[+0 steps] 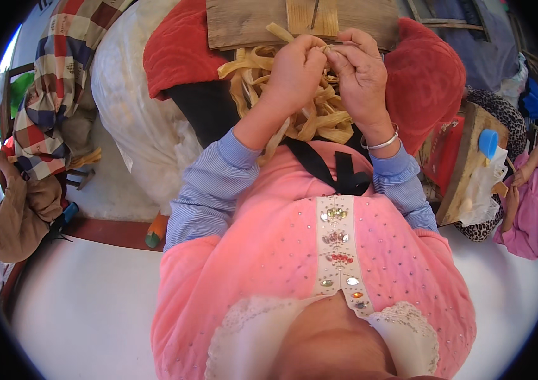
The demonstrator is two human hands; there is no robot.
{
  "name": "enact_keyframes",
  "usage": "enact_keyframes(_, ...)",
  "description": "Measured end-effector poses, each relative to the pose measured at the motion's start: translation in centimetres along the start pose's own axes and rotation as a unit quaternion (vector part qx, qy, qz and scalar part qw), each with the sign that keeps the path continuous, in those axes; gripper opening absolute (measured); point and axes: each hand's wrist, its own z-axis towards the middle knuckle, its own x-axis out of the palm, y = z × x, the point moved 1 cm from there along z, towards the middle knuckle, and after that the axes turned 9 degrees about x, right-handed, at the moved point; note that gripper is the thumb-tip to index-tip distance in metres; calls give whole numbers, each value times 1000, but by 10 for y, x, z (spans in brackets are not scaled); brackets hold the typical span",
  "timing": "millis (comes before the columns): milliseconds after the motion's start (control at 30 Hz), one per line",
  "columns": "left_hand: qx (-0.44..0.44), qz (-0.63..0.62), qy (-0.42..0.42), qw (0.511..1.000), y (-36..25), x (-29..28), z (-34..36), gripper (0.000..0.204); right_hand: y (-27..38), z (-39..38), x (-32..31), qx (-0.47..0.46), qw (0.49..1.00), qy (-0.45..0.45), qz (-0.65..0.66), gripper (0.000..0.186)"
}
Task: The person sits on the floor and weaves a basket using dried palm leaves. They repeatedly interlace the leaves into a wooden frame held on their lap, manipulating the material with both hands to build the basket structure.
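Note:
My left hand (297,75) and my right hand (362,75) meet over my lap, fingers pinched together. Between them they grip a flat tan strip (280,32), perhaps dried plant fibre; its loose end sticks out past the left hand. Most of it is hidden by my fingers. Below and behind both hands lies a tangled heap of similar tan strips (333,120). Just beyond my fingertips is a wooden board (243,25) with a paler wood block (329,19) on it. A thin dark rod (314,15) shows against that block.
Red cloth (180,54) flanks the board on both sides. A large white sack (133,95) stands at left. To the right, a wooden stand (456,171) bears a blue cup (488,143) and a plastic bag (487,190). Other people (525,196) sit at both sides.

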Motion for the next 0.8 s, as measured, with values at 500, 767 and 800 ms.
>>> enact_keyframes(500, 347, 447, -23, 824, -13, -44, -26, 28, 20, 32, -37, 85, 994, 51, 42, 16)
enact_keyframes(767, 522, 342, -52, 780, -80, -56, 8, 26, 57, 26, -30, 164, 928, 155, 296, 20)
enact_keyframes(800, 547, 335, -35, 766, -98, -63, 14, 24, 63, 35, -30, 139, 912, 143, 358, 21)
